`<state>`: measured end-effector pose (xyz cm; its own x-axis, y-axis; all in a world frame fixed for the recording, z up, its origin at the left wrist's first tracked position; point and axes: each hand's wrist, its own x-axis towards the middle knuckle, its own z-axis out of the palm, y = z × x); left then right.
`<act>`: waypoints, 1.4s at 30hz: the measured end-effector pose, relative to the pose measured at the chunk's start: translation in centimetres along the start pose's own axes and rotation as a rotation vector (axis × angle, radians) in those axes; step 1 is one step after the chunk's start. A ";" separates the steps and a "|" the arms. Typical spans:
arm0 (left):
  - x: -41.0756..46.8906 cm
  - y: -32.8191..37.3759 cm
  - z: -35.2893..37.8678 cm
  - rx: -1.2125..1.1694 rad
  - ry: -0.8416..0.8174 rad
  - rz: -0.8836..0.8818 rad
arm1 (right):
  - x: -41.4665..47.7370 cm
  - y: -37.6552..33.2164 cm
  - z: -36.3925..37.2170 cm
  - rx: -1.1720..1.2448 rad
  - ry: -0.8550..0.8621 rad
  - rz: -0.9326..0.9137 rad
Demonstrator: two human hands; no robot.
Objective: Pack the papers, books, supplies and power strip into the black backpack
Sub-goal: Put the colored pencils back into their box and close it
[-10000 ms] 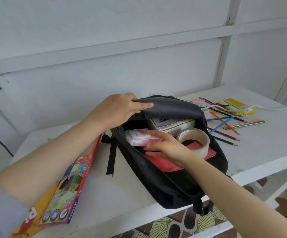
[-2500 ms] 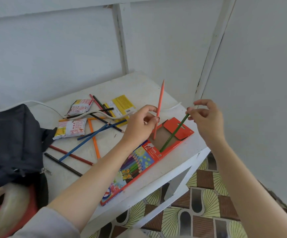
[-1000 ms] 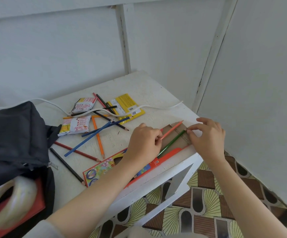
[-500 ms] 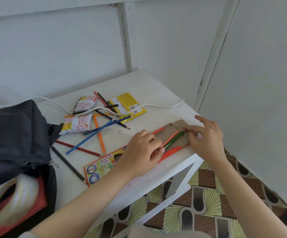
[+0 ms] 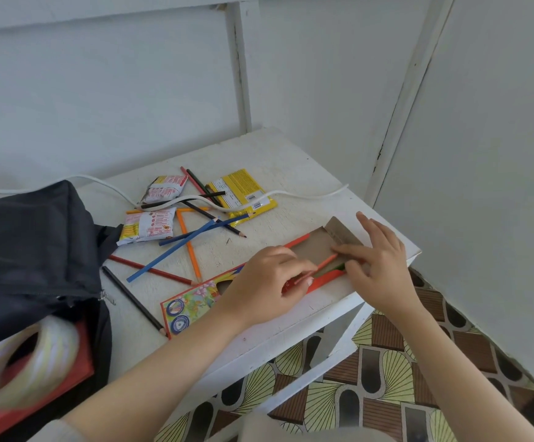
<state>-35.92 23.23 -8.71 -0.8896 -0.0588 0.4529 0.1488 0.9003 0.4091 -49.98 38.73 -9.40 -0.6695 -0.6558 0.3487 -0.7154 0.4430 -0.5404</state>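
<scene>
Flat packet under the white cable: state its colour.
Yellow packet, white label patches; head view.

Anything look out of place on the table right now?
Yes: loose coloured pencils lie crisscrossed on the table instead of in the pencil box, and a white cord trails over the yellow packet.

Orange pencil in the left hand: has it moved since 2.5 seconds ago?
Yes. The orange pencil stood upright above the table; now it lies low, sliding into the pencil box.
</scene>
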 end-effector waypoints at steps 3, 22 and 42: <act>0.0 0.2 -0.1 0.011 0.020 0.016 | 0.1 -0.6 -0.5 0.098 0.032 -0.006; -4.3 -6.9 -11.8 0.365 -0.182 -0.947 | 8.2 -11.0 7.5 -0.268 -0.225 -0.205; 3.1 -4.1 -9.7 -0.398 0.250 -0.849 | 7.2 -7.5 -3.1 0.833 0.356 0.322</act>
<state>-35.05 15.17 -1.28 -0.6574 -0.7533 0.0193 -0.3251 0.3067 0.8946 -50.06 32.64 -0.48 -0.9286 -0.2941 0.2264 -0.2066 -0.0972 -0.9736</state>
